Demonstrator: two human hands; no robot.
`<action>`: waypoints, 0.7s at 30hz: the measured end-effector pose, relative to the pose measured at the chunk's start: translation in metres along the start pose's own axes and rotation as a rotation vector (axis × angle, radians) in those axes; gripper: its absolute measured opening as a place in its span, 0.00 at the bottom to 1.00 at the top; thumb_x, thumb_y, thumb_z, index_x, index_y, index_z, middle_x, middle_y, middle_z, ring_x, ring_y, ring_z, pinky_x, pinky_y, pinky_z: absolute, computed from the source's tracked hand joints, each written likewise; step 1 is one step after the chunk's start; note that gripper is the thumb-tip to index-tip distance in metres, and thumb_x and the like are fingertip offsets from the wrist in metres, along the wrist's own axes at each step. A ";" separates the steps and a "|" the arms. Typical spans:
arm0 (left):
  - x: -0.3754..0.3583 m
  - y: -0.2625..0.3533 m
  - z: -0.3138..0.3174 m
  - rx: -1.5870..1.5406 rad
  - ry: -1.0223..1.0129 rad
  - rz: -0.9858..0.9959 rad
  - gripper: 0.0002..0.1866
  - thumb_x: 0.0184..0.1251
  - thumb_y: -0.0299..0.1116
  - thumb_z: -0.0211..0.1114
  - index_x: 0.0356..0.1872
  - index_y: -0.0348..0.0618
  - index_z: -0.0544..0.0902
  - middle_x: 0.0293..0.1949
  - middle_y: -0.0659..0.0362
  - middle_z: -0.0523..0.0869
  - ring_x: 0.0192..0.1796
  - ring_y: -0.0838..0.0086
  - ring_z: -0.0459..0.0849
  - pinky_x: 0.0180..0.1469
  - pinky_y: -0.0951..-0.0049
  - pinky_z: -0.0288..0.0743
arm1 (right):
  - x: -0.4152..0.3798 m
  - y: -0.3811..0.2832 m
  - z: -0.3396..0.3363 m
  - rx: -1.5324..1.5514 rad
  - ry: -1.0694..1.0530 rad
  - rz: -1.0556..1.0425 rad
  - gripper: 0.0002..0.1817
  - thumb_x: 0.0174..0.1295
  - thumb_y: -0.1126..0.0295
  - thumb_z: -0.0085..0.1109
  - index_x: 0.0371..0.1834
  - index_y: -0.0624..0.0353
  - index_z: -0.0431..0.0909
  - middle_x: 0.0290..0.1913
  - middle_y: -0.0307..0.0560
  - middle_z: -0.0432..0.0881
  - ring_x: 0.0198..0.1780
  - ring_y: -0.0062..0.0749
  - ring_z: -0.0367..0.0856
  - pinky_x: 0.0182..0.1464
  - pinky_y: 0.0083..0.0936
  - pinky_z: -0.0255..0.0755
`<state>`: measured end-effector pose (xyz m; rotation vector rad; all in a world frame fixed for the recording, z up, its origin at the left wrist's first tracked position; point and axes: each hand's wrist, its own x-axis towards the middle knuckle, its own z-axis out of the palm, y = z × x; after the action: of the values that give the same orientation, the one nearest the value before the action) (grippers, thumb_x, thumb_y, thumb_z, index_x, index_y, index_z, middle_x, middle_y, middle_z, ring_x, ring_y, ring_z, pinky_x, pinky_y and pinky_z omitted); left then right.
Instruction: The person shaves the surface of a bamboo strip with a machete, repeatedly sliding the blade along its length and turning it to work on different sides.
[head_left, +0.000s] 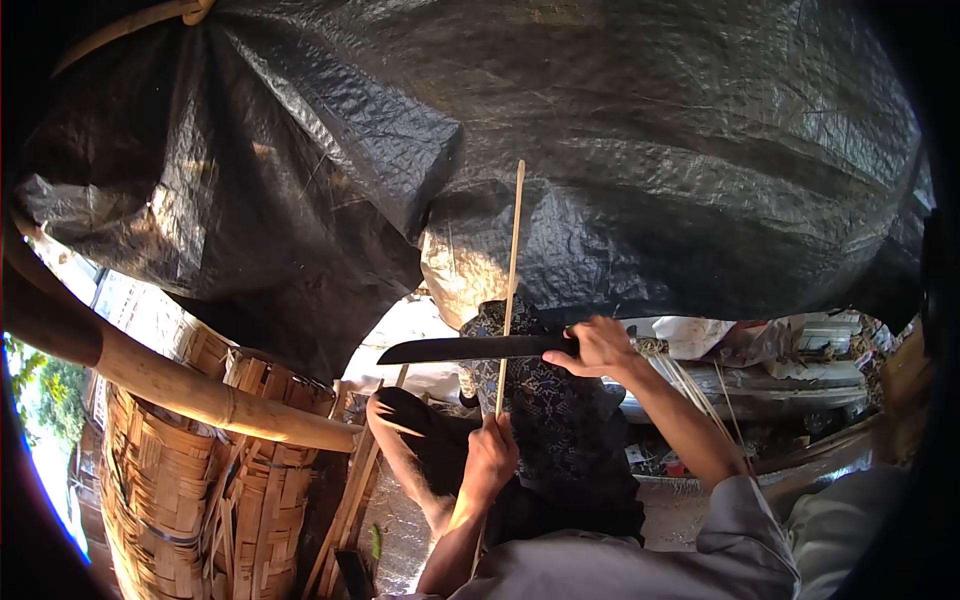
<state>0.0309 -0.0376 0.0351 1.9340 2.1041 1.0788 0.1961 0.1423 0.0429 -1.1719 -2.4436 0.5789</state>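
My left hand is closed around the lower part of a thin, pale bamboo strip, which stands nearly upright in front of me. In my right hand is the handle of a machete; its long dark blade points left, roughly level. The blade crosses the strip a short way above my left hand, right at it in this view. Below them, a dark patterned cloth lies over my lap, and my bent knee shows at the left.
A black plastic tarp hangs in front and overhead. Woven bamboo baskets stand at the left, with a thick bamboo pole slanting across them. Thin strips lie behind my right forearm, near pale wrapped bundles.
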 end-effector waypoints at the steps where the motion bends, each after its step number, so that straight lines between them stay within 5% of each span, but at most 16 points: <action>1: 0.001 0.001 0.000 -0.006 0.008 -0.004 0.10 0.68 0.29 0.50 0.29 0.33 0.71 0.13 0.41 0.71 0.19 0.43 0.73 0.18 0.51 0.61 | 0.003 -0.003 -0.004 -0.008 -0.003 -0.005 0.42 0.46 0.27 0.50 0.30 0.63 0.83 0.21 0.56 0.81 0.28 0.51 0.82 0.34 0.39 0.77; 3: -0.002 0.001 -0.002 0.047 0.072 0.103 0.10 0.67 0.28 0.52 0.28 0.32 0.70 0.14 0.41 0.72 0.18 0.44 0.72 0.17 0.52 0.61 | 0.008 -0.010 -0.011 -0.031 -0.091 0.152 0.43 0.47 0.27 0.48 0.31 0.64 0.83 0.24 0.58 0.81 0.31 0.51 0.83 0.35 0.37 0.77; 4: -0.009 0.006 -0.008 0.044 0.070 0.094 0.10 0.67 0.28 0.52 0.28 0.32 0.70 0.14 0.41 0.72 0.18 0.44 0.72 0.17 0.52 0.61 | 0.017 -0.003 -0.004 0.011 0.085 0.273 0.44 0.50 0.27 0.44 0.30 0.65 0.83 0.25 0.59 0.82 0.34 0.52 0.83 0.38 0.39 0.76; 6: -0.019 0.016 -0.020 -0.098 -0.135 -0.243 0.11 0.68 0.30 0.51 0.27 0.33 0.68 0.13 0.39 0.72 0.19 0.43 0.74 0.17 0.52 0.65 | 0.047 0.011 -0.022 0.251 0.043 0.530 0.42 0.52 0.29 0.44 0.28 0.66 0.82 0.25 0.61 0.81 0.35 0.52 0.83 0.40 0.42 0.75; 8: -0.032 0.006 -0.020 0.009 -0.074 -0.140 0.11 0.68 0.30 0.50 0.27 0.35 0.68 0.15 0.38 0.73 0.22 0.43 0.76 0.18 0.51 0.65 | 0.057 0.025 -0.028 0.390 0.041 0.547 0.42 0.55 0.31 0.43 0.24 0.68 0.81 0.25 0.64 0.81 0.37 0.51 0.83 0.39 0.44 0.73; 9: -0.034 -0.005 -0.018 -0.102 -0.143 -0.225 0.11 0.68 0.31 0.51 0.28 0.34 0.68 0.15 0.38 0.73 0.20 0.42 0.75 0.18 0.51 0.65 | 0.061 0.038 -0.014 0.330 0.164 0.437 0.39 0.59 0.35 0.44 0.07 0.62 0.65 0.07 0.45 0.67 0.11 0.32 0.70 0.18 0.31 0.65; 12: -0.038 -0.011 -0.015 -0.121 0.001 -0.018 0.11 0.68 0.32 0.52 0.30 0.33 0.70 0.16 0.39 0.74 0.21 0.43 0.75 0.18 0.53 0.66 | 0.042 0.027 -0.014 0.465 0.067 0.515 0.38 0.60 0.36 0.43 0.06 0.59 0.63 0.06 0.42 0.65 0.09 0.28 0.67 0.15 0.26 0.61; 14: -0.040 -0.016 -0.011 -0.226 0.044 -0.123 0.15 0.70 0.38 0.50 0.32 0.33 0.72 0.15 0.44 0.73 0.18 0.52 0.74 0.20 0.58 0.66 | 0.021 0.042 0.012 0.718 -0.041 0.443 0.37 0.58 0.34 0.46 0.09 0.59 0.67 0.10 0.43 0.69 0.10 0.24 0.67 0.17 0.26 0.64; 17: -0.027 -0.006 -0.031 -0.576 -0.364 -0.646 0.22 0.72 0.44 0.48 0.25 0.35 0.73 0.17 0.62 0.66 0.22 0.81 0.63 0.23 0.72 0.60 | -0.013 0.025 0.030 0.933 0.021 0.578 0.31 0.58 0.39 0.51 0.13 0.55 0.66 0.10 0.37 0.66 0.08 0.20 0.63 0.12 0.19 0.56; 21: -0.016 -0.026 -0.032 -0.569 -0.339 -0.435 0.21 0.68 0.45 0.56 0.25 0.35 0.73 0.15 0.60 0.68 0.20 0.78 0.65 0.23 0.69 0.62 | -0.051 0.001 0.045 1.136 0.092 0.687 0.24 0.59 0.47 0.57 0.19 0.54 0.65 0.10 0.35 0.64 0.08 0.19 0.62 0.10 0.17 0.55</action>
<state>-0.0043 -0.0644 0.0384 1.2222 1.6771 1.0169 0.2041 0.0930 -0.0035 -1.3436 -1.1306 1.7197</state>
